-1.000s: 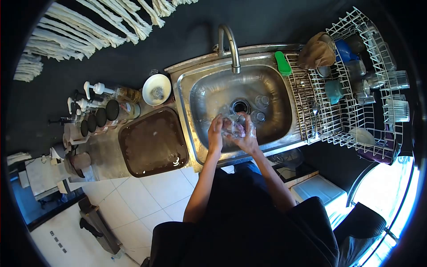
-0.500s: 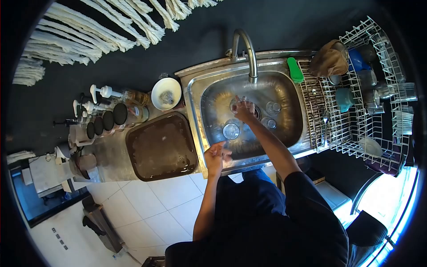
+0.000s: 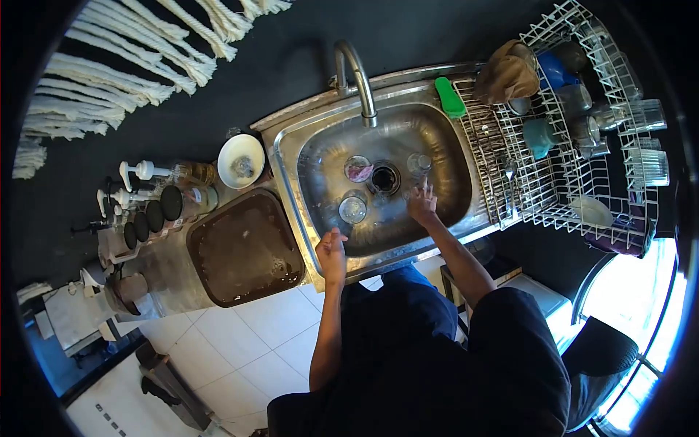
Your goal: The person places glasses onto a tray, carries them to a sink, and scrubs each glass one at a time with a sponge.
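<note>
My right hand (image 3: pixel 422 204) is low over the right side of the steel sink (image 3: pixel 291 182), fingers stretched out and apart. Just beyond its fingertips lies a small clear glass (image 3: pixel 419 164); whatever is directly under the hand is hidden. Left of the drain (image 3: pixel 384 178) rests another clear glass (image 3: pixel 358 169) with something pinkish in it. A further glass (image 3: pixel 353 209) sits nearer the front of the basin. My left hand (image 3: pixel 332 251) hovers by the sink's front left edge, fingers loosely bent and apart, holding nothing visible.
A curved faucet (image 3: pixel 357 80) reaches over the basin. To the left are a brown tray (image 3: pixel 244 247) with wet spots, a white bowl (image 3: pixel 241 162) and several pump bottles. At right stand a green scrubber (image 3: pixel 450 97) and a white wire rack (image 3: pixel 564 186) holding dishes.
My right hand has left the glass near the drain and moved right and toward me. Pinkish material now shows in that glass. The whole view has shifted, and my left hand remains near the front edge.
</note>
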